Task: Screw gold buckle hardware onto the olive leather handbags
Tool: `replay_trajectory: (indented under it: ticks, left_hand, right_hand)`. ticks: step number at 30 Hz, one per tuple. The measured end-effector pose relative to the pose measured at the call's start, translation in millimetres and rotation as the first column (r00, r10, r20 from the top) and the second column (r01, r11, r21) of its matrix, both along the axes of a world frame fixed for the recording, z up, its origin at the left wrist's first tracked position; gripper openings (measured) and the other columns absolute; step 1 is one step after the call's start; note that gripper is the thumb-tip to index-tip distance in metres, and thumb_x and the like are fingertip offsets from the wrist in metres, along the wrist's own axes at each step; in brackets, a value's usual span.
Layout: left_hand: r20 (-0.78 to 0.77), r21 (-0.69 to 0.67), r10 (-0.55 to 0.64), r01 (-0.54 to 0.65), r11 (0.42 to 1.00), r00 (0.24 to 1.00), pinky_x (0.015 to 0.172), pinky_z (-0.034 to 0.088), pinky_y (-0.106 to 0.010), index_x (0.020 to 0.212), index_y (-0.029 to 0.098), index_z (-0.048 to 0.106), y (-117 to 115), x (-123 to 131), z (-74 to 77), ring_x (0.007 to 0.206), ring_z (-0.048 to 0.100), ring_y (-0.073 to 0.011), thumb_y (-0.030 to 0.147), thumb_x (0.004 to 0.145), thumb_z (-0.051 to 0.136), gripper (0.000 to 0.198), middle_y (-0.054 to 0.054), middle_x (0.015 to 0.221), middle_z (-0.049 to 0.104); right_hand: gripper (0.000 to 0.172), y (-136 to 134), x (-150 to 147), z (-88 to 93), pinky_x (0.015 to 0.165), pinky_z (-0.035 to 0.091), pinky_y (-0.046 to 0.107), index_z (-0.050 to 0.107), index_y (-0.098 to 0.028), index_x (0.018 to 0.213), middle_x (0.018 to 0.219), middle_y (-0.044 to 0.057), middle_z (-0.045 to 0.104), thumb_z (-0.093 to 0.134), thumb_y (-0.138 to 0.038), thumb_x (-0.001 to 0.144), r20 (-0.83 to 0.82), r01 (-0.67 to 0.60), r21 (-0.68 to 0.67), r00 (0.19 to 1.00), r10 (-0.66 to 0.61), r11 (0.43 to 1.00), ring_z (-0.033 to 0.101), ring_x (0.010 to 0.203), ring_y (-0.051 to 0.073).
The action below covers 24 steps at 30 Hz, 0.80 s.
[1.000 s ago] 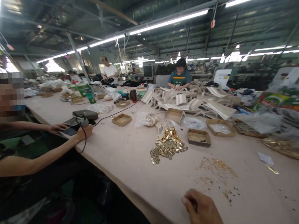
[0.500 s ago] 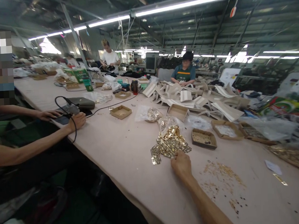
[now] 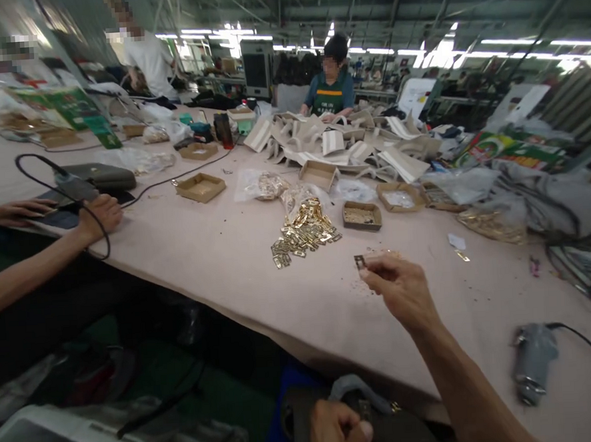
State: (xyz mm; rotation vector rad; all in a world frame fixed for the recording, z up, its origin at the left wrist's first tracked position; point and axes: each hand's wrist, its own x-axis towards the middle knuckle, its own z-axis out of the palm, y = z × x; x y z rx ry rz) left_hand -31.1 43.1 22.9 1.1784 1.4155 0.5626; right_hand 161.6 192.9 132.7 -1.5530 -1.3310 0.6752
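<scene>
My right hand is raised over the table, pinching a small rectangular metal plate with a cut-out between thumb and fingertips. At the bottom, my left hand has its fingers curled at a dark olive handbag. This bag has a grey-wrapped handle and sits below the table's front edge; a small metal piece on it shows beside my fingertips. A pile of gold metal plates spills from a plastic bag on the table.
A grey power tool with a cord lies at right. Cardboard boxes and beige fabric pieces stand beyond the pile. At left, a co-worker's hands work with a corded tool at another bag.
My right hand has left the pile, moving right and up with a metal plate in its fingers. The view has turned; my left hand, the handbag and the power tool now show.
</scene>
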Motion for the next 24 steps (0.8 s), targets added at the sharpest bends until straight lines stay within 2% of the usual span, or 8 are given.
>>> replay_trajectory:
  ticks: [2,4,7,10,13,15,21,24]
  left_hand:
    - [-0.089,0.059,0.091,-0.086,0.995,0.992,0.078,0.047,-0.036,0.071,0.017,0.074,14,10,-4.6,0.084,0.065,-0.0281,0.022,0.071,0.071,0.006,-0.006,0.081,0.069]
    - [-0.126,0.071,0.073,-0.064,0.995,0.989,0.071,0.042,-0.033,0.061,0.017,0.069,33,22,-4.7,0.075,0.062,-0.0248,0.018,0.072,0.067,0.011,-0.004,0.069,0.064]
    - [-0.123,0.047,0.027,-0.022,0.999,0.992,0.061,0.034,-0.031,0.051,0.017,0.063,52,33,-4.5,0.062,0.057,-0.0202,0.014,0.071,0.065,0.021,-0.001,0.055,0.056]
    - [-0.133,0.058,0.093,-0.086,0.995,0.987,0.060,0.034,-0.030,0.054,0.016,0.066,50,35,-9.0,0.063,0.057,-0.0202,0.016,0.071,0.067,0.017,-0.002,0.058,0.060]
    - [-0.130,0.040,0.120,-0.116,0.992,0.984,0.058,0.033,-0.029,0.057,0.015,0.068,42,37,-12.6,0.061,0.055,-0.0194,0.020,0.072,0.067,0.016,-0.003,0.058,0.060]
    - [-0.101,0.051,0.122,-0.117,0.992,0.987,0.056,0.031,-0.029,0.057,0.015,0.069,42,39,-12.1,0.058,0.051,-0.0174,0.023,0.072,0.065,0.018,-0.002,0.056,0.058]
    - [-0.033,0.049,0.153,-0.151,0.987,0.988,0.052,0.023,-0.027,0.046,0.016,0.058,60,45,-6.1,0.050,0.036,-0.0115,0.025,0.067,0.064,0.023,0.003,0.047,0.043]
    - [-0.037,0.030,0.171,-0.170,0.985,0.985,0.052,0.022,-0.027,0.046,0.016,0.057,62,46,-4.4,0.050,0.034,-0.0108,0.025,0.065,0.064,0.023,0.003,0.047,0.042]
  right_hand:
    - [0.025,-38,11,-1.2,0.058,0.046,0.026,0.075,-0.016,0.086,0.070,0.001,0.065,0.075,-0.041,0.080,-0.057,0.068,-0.016,0.996,-0.069,0.998,0.054,0.060,0.014]
    - [0.029,-70,16,-12.9,0.058,0.047,0.027,0.076,-0.017,0.088,0.068,0.002,0.064,0.075,-0.045,0.082,-0.074,0.109,-0.068,0.991,-0.114,0.992,0.055,0.060,0.015]
    - [0.033,-105,19,-42.2,0.059,0.048,0.028,0.076,-0.017,0.089,0.073,0.004,0.067,0.073,-0.050,0.084,-0.076,0.062,-0.158,0.994,-0.075,0.986,0.058,0.064,0.017]
    - [0.033,-127,21,-71.6,0.068,0.052,0.030,0.077,-0.018,0.088,0.085,0.007,0.072,0.071,-0.051,0.086,-0.082,-0.024,-0.217,0.997,0.006,0.976,0.063,0.077,0.021]
    - [0.034,-136,26,-91.6,0.074,0.053,0.031,0.077,-0.018,0.090,0.089,0.008,0.072,0.069,-0.051,0.088,-0.103,-0.051,-0.243,0.994,0.026,0.969,0.065,0.084,0.023]
    - [0.035,-136,30,-97.9,0.075,0.053,0.031,0.077,-0.019,0.091,0.091,0.008,0.073,0.067,-0.052,0.090,-0.119,-0.057,-0.242,0.992,0.029,0.969,0.065,0.085,0.023]
    - [0.031,-127,31,-93.4,0.080,0.054,0.032,0.078,-0.020,0.095,0.094,0.009,0.072,0.058,-0.044,0.098,-0.061,-0.178,-0.126,0.983,0.172,0.976,0.067,0.088,0.023]
    - [0.031,-126,28,-88.7,0.074,0.052,0.031,0.080,-0.021,0.098,0.089,0.008,0.072,0.055,-0.040,0.100,-0.005,-0.242,-0.096,0.970,0.243,0.965,0.067,0.083,0.022]
